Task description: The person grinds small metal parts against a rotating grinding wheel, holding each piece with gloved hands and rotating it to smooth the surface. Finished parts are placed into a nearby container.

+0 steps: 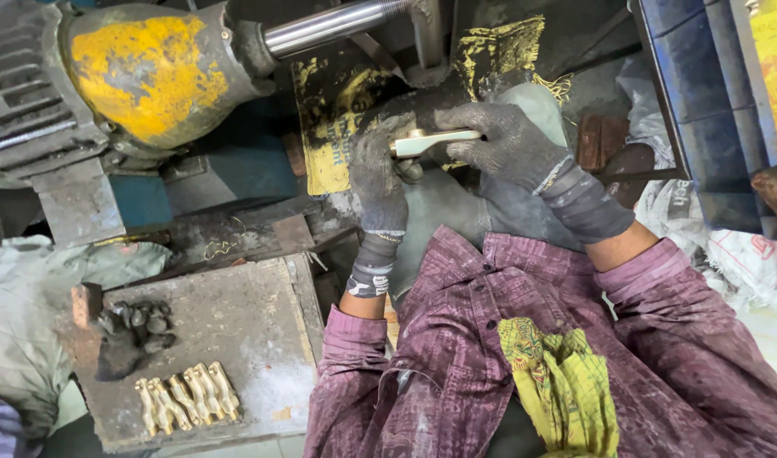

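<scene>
Both my hands wear dirty grey gloves and grip one pale brass handle-shaped piece (pixel 431 141) in front of me. My left hand (pixel 377 174) holds its left end from below. My right hand (pixel 509 144) closes over its right end from above. The piece lies roughly level, over my grey-clad lap and a yellow-stained cloth (pixel 338 119). Just beyond it runs a shiny steel shaft (pixel 333 25) coming out of a yellow-smeared motor housing (pixel 147 72).
A grimy board (pixel 236 322) at lower left carries a row of several brass pieces (pixel 187 397) and a heap of dark unpolished ones (pixel 138 326). A blue metal frame (pixel 702 93) stands at the right. A yellow patterned cloth (pixel 558 382) lies on my purple shirt.
</scene>
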